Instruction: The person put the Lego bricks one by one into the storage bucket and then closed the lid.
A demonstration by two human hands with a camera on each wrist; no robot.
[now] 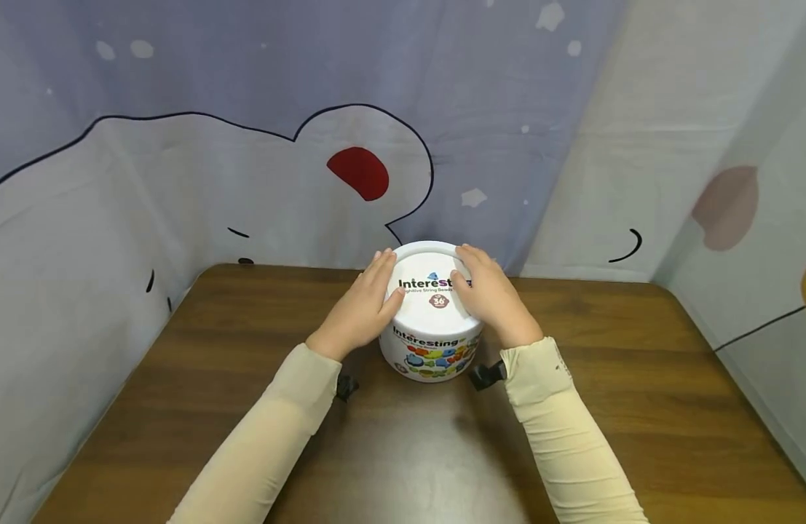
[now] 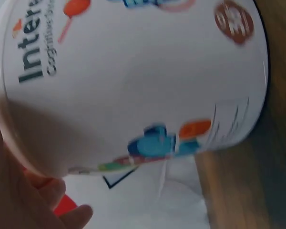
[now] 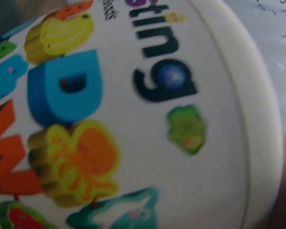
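Observation:
A round white tub of string beads stands upright on the table, its side printed with colourful bead pictures. Its white lid is on and reads "Interesting". My left hand grips the lid's left edge, thumb on top and fingers along the rim. On the opposite edge my right hand grips the lid in the same way. In the left wrist view the left fingers reach past the rim of the tub. The right wrist view is filled by the printed side and the lid's rim; the right fingers are mostly hidden there.
The brown wooden table extends around the tub. Behind it hangs a printed cloth, close to the tub's far side. Dark wrist devices show under both cuffs, one of them the right wrist's black device.

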